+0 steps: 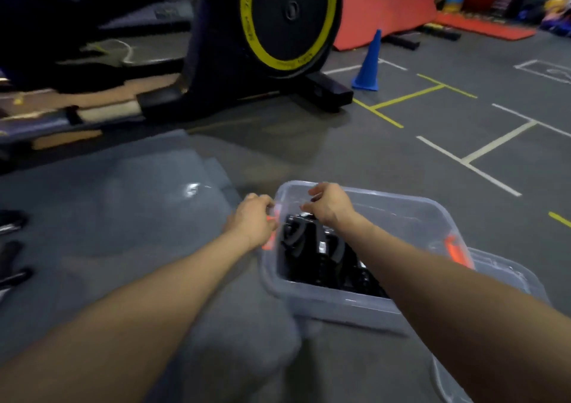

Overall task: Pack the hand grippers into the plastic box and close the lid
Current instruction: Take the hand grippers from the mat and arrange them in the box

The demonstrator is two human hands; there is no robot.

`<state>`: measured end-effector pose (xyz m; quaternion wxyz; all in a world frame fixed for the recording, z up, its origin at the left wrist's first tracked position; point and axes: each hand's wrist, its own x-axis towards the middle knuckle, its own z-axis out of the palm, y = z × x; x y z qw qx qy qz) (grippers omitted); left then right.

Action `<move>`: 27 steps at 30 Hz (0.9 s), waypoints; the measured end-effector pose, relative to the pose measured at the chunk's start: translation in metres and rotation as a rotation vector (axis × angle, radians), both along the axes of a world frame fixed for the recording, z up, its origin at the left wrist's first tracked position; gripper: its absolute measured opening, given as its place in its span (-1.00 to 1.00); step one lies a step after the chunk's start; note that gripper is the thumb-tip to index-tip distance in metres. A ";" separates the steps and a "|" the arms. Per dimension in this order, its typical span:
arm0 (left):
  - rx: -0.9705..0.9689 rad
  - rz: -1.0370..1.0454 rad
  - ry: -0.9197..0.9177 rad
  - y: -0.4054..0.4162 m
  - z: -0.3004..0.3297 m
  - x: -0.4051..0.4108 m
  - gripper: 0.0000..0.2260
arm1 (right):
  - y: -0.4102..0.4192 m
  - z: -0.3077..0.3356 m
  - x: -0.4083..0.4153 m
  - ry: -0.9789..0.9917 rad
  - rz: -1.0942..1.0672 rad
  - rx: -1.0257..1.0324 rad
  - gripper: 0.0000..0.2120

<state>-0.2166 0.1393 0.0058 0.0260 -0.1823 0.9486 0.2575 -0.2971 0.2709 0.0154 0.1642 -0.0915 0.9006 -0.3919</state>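
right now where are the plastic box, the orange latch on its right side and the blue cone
plastic box (327,302): head view, on its clear near wall
orange latch (456,252): head view, middle of the clip at the box's right rim
blue cone (369,64): head view, middle of its body

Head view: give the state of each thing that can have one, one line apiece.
plastic box: open, no lid on it
hand grippers: lying inside the box
left hand: fingers curled at the box's left rim
right hand: fingers curled over the box
blue cone: upright

Both hands (290,214) at plastic box (333,300) rim
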 end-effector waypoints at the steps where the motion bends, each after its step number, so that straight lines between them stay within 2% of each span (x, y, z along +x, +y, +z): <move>1: -0.004 0.033 0.007 -0.020 0.009 0.017 -0.66 | -0.024 0.011 0.012 0.024 0.053 0.001 -0.61; 7: -0.024 0.265 0.038 -0.140 0.043 0.124 -0.64 | -0.174 0.042 0.089 0.011 0.255 -0.073 -0.54; 13: -0.059 0.454 -0.010 -0.242 0.042 0.216 -0.61 | -0.293 0.035 0.161 -0.072 0.370 -0.112 -0.56; 21: -0.071 0.590 -0.099 -0.321 -0.023 0.283 -0.65 | -0.389 -0.038 0.211 -0.163 0.481 -0.059 -0.56; 24: -0.075 0.578 -0.162 -0.335 -0.055 0.287 -0.54 | -0.404 -0.062 0.215 -0.183 0.485 -0.027 -0.58; 27: -0.099 0.527 -0.213 -0.341 -0.080 0.282 -0.58 | -0.409 -0.081 0.215 -0.173 0.490 -0.004 -0.60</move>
